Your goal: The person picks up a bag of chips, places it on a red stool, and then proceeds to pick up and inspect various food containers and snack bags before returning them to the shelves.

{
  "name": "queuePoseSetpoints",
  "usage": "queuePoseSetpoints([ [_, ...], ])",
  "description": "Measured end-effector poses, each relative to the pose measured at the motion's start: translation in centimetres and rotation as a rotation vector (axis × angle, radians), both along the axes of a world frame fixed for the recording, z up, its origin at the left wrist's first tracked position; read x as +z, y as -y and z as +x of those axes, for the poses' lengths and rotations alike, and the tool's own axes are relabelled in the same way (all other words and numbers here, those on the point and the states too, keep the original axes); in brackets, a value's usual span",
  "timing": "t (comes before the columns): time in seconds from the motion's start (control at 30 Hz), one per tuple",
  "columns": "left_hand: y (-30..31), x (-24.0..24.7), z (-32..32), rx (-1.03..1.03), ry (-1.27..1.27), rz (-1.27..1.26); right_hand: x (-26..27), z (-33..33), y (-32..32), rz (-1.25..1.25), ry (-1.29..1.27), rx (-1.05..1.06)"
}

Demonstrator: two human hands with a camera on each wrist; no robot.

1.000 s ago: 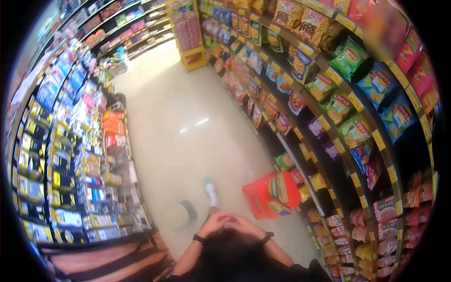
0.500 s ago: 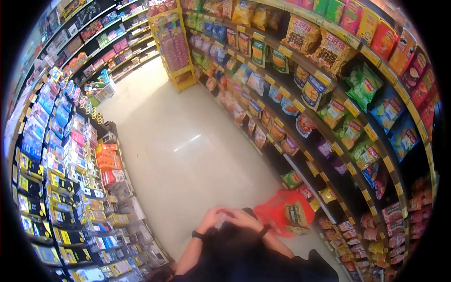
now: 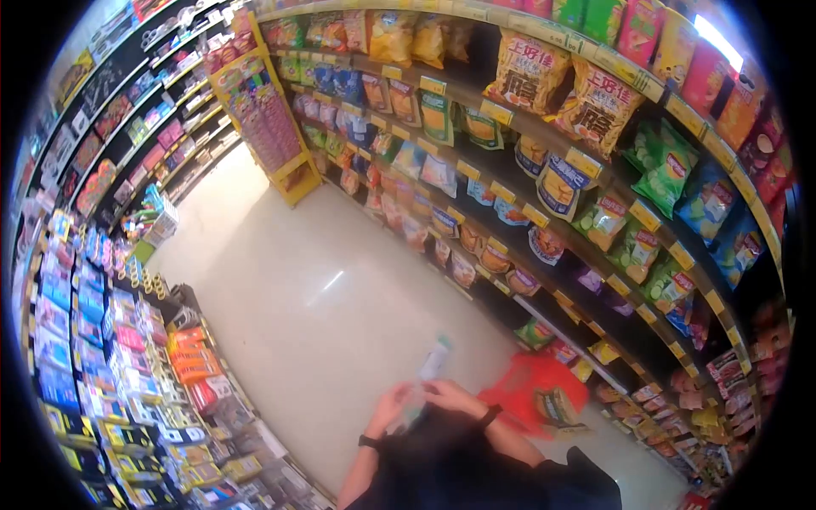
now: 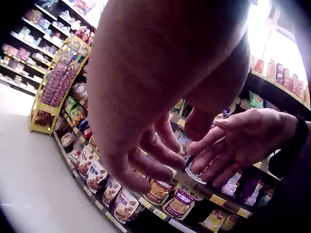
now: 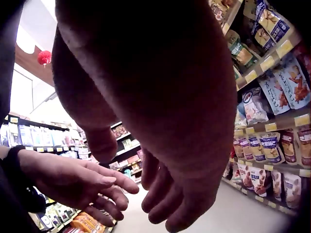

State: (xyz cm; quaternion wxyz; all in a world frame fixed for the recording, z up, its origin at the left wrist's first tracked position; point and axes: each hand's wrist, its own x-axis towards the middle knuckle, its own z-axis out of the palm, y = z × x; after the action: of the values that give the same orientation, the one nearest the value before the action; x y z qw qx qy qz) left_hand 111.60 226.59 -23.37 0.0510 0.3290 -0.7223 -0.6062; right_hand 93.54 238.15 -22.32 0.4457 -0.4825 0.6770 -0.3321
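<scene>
In the head view, the left hand (image 3: 393,407) and the right hand (image 3: 452,398) are held low in front of the person's dark clothing, with their fingertips close together. A black wristband (image 3: 369,442) circles each wrist. A blurred foot in pale footwear (image 3: 434,358) shows on the glossy beige floor (image 3: 289,314) just beyond the fingers. The red plastic basket (image 3: 520,389) is on the floor to the right of the hands, near the long snack shelves (image 3: 476,157), with a yellow-brown bag (image 3: 557,408) in it. Packaged goods (image 3: 127,340) line the left side of the aisle, and a yellow-framed rack (image 3: 297,181) stands at the far end of the snack shelves.

In the left wrist view, the left hand hangs with loosely bent, separated fingers and grips nothing visible. The right hand reaches in from the right, palm partly showing and fingers slightly spread. Tan-and-purple pouches (image 4: 181,202) sit on the shelf behind.

In the right wrist view, the right hand's fingers bend loosely downward, and the left hand extends from the left with parted fingers. A narrow gap separates their fingertips; neither pinches anything visible. Light-blue pouches (image 5: 293,87) fill part of a shelf at right.
</scene>
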Motion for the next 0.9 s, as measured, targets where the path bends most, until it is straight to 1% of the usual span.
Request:
queuePoseSetpoints([
  [0.07, 2.7, -0.3, -1.9, -0.006, 0.021, 0.032, -0.1, -1.7, 2.3, 0.046, 0.031, -0.035],
  [0.13, 5.3, 0.0, -3.8, -0.028, 0.052, 0.049, -0.1, -4.2, 4.6, -0.026, 0.043, -0.104],
  [0.23, 8.5, 0.8, -8.3, -0.025, -0.004, -0.028, -0.2, -8.5, 7.6, -0.104, 0.042, -0.237],
  [0.3, 10.7, 1.3, -12.4, -0.097, 0.028, -0.019, -0.5, -11.7, 9.0, -0.166, 0.049, -0.334],
  [0.4, 13.3, 2.0, -18.3, -0.197, 0.034, -0.004, 0.2, -15.6, 10.0, -0.272, 0.085, -0.630],
  [0.5, 14.9, 2.3, -23.5, -0.245, -0.050, -0.011, 1.7, -20.3, 9.7, -0.285, 0.170, -0.757],
  [0.6, 15.6, 2.9, -27.7, -0.301, -0.084, -0.008, 2.8, -24.1, 8.9, -0.328, 0.014, -0.912],
  [0.63, 15.7, 3.2, -29.4, -0.326, -0.087, -0.005, 3.4, -25.2, 8.6, -0.353, 0.035, -1.001],
  [0.7, 15.9, 3.5, -32.3, -0.387, -0.104, 0.095, 4.7, -26.8, 8.2, -0.404, 0.079, -1.184],
  [0.73, 16.1, 3.7, -33.6, -0.421, -0.105, 0.144, 6.0, -27.7, 8.0, -0.447, 0.066, -1.237],
  [0.8, 16.6, 4.9, -37.2, -0.522, -0.146, 0.120, 8.7, -29.8, 7.9, -0.531, 0.041, -1.345],
  [0.83, 16.9, 5.4, -38.7, -0.578, -0.167, 0.109, 8.7, -31.0, 7.8, -0.542, 0.007, -1.389],
  [0.9, 17.7, 6.3, -42.5, -0.659, -0.212, 0.117, 11.2, -33.2, 8.6, -0.533, -0.292, -1.520],
])
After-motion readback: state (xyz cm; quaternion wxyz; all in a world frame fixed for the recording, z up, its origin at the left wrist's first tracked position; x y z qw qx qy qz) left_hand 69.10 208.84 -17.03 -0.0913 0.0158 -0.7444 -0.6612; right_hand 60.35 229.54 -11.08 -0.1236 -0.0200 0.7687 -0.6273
